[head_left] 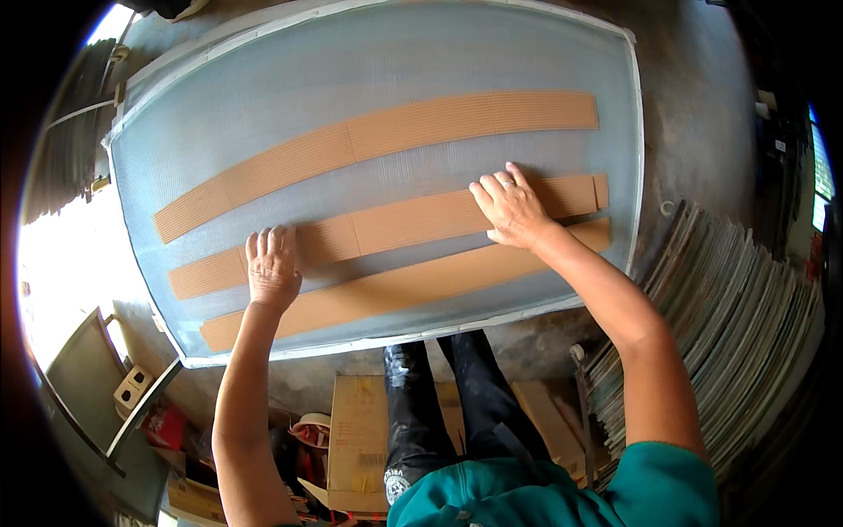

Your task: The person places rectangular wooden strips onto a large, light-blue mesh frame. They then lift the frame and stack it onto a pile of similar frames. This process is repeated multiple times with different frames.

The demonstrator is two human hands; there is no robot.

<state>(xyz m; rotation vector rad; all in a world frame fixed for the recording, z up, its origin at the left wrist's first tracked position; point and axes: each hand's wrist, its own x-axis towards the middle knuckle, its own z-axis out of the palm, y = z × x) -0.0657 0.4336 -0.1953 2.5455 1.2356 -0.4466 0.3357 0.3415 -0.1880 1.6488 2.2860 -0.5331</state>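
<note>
Three long strips of brown corrugated cardboard lie side by side across a wide mesh screen (290,97) with a white edge. My left hand (274,268) rests on the left part of the middle strip (413,220), fingers extended and close to its far edge. Toward the right end of that same strip, my right hand (514,211) lies with its fingers apart. The far strip (474,117) curves above both hands and touches neither. Closest to me is the near strip (395,279), partly covered by my left wrist and right forearm.
A dense stack of thin panels (720,325) leans at the right. Below the screen are cardboard boxes (356,439) around my legs. At the lower left stand a metal frame (145,408) and a white socket block (133,386). Bright light enters from the left.
</note>
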